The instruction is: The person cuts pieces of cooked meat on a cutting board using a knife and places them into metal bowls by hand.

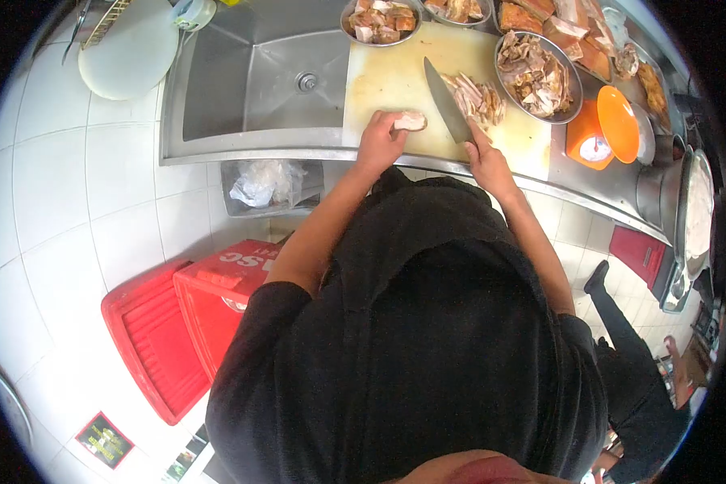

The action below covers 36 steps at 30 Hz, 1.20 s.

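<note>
My left hand (381, 143) pinches a small pale piece of meat (411, 121) against the cutting board (379, 89). In my right hand (486, 161) is the handle of a large knife (446, 103), its blade angled up and left across the board. To the right of the blade lies a loose pile of sliced meat (480, 98). The knife and the pinched piece are apart. Beyond the pile stands a steel bowl (579, 98) full of meat slices.
An orange scale (585, 139) stands right of the bowl. Steel bowls of meat chunks (381, 20) and several large meat slabs (569, 28) line the back. A sink (258, 89) is on the left, with a red crate (218, 282) below. Another person's leg (621, 315) shows lower right.
</note>
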Motion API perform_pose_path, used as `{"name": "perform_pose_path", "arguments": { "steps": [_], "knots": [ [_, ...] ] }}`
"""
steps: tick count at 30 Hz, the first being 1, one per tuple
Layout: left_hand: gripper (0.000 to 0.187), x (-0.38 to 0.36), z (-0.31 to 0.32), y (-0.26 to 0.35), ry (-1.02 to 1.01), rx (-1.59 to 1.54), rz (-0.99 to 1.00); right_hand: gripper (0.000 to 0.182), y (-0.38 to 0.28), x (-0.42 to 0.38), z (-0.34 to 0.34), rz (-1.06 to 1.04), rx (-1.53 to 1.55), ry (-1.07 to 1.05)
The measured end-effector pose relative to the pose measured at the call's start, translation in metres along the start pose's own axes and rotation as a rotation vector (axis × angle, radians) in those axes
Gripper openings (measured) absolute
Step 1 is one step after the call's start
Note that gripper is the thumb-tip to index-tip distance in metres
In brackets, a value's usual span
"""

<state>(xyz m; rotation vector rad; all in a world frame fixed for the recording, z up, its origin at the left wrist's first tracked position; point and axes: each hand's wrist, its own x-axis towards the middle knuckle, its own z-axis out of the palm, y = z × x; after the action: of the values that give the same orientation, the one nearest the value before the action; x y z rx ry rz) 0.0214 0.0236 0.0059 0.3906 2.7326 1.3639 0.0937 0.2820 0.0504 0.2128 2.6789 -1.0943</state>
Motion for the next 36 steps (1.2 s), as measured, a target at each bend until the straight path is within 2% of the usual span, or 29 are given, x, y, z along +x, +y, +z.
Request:
{"name": "perform_pose_path", "arguments": {
  "steps": [4, 6, 9, 10, 13, 15, 18, 27, 30, 33, 36],
  "knots": [
    [0.032, -0.002, 0.016, -0.006, 0.214, -0.004, 0.227, 0.07, 0.003, -0.001, -0.005, -0.113, 0.026, -0.04],
    [0.031, 0.0, 0.019, -0.004, 0.108, -0.075, 0.106, 0.071, -0.004, -0.004, -0.007, -0.092, -0.003, -0.101],
    [0.031, 0.0, 0.021, 0.007, 0.062, -0.089, 0.016, 0.074, -0.005, -0.006, 0.001, -0.461, 0.05, 0.113],
    [0.031, -0.002, 0.023, 0.011, 0.061, -0.079, 0.002, 0.075, -0.008, -0.005, 0.002, -0.467, 0.035, 0.101],
    [0.034, -0.003, 0.031, 0.011, 0.15, 0.007, 0.12, 0.078, -0.019, -0.005, 0.008, -0.493, -0.041, 0.076],
    [0.035, -0.003, 0.033, 0.011, 0.138, -0.044, 0.086, 0.079, -0.019, -0.005, 0.014, -0.537, -0.129, 0.06],
    [0.037, -0.002, 0.034, 0.008, 0.138, -0.073, 0.078, 0.078, -0.02, -0.01, 0.017, -0.463, -0.213, -0.018],
    [0.033, 0.003, 0.032, 0.009, 0.126, -0.132, 0.102, 0.073, -0.048, -0.02, 0.018, -0.325, -0.476, -0.039],
    [0.032, 0.005, 0.032, 0.007, 0.126, -0.11, 0.133, 0.085, -0.067, -0.025, 0.008, -0.275, -0.555, -0.115],
    [0.032, 0.005, 0.032, 0.006, 0.126, -0.123, 0.148, 0.085, -0.087, -0.028, -0.001, -0.16, -0.653, -0.206],
    [0.031, 0.006, 0.031, 0.003, 0.123, -0.123, 0.146, 0.085, -0.088, -0.025, 0.002, -0.182, -0.607, -0.18]
  ]
}}
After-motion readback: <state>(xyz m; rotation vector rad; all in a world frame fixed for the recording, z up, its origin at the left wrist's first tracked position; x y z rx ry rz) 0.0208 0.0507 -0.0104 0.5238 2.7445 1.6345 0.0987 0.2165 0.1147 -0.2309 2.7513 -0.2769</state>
